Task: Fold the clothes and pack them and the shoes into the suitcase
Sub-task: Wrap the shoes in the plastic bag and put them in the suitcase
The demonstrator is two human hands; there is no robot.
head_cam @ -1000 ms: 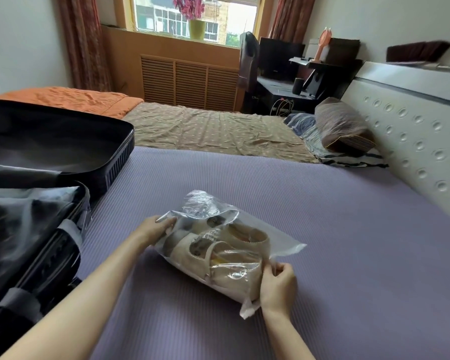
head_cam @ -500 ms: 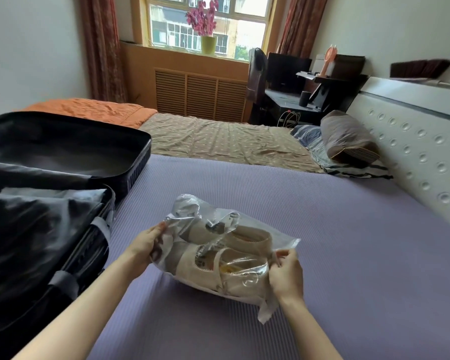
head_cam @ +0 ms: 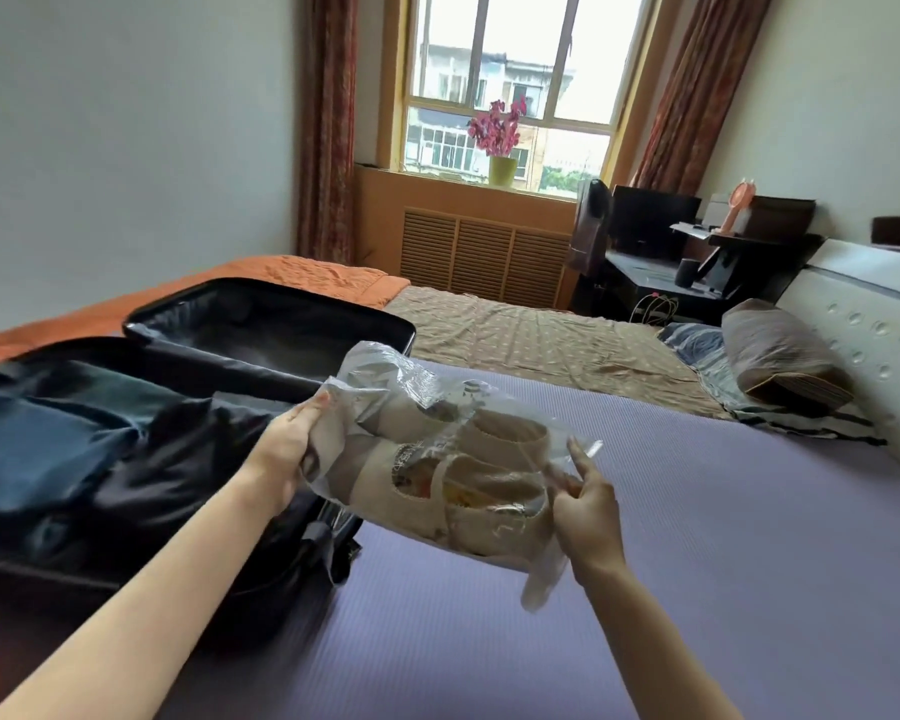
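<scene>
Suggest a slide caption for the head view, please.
Left hand and right hand hold the bagged shoes by the open suitcase.

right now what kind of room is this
A bedroom, probably in a home: a bed with a white dimpled headboard and a pillow, a curtained window with a flowerpot on its sill, and a desk in the corner.

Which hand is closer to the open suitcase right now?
Left. The left hand holds one end of the bagged shoes at the suitcase rim; the right hand holds the other end, over the purple bedspread.
</scene>
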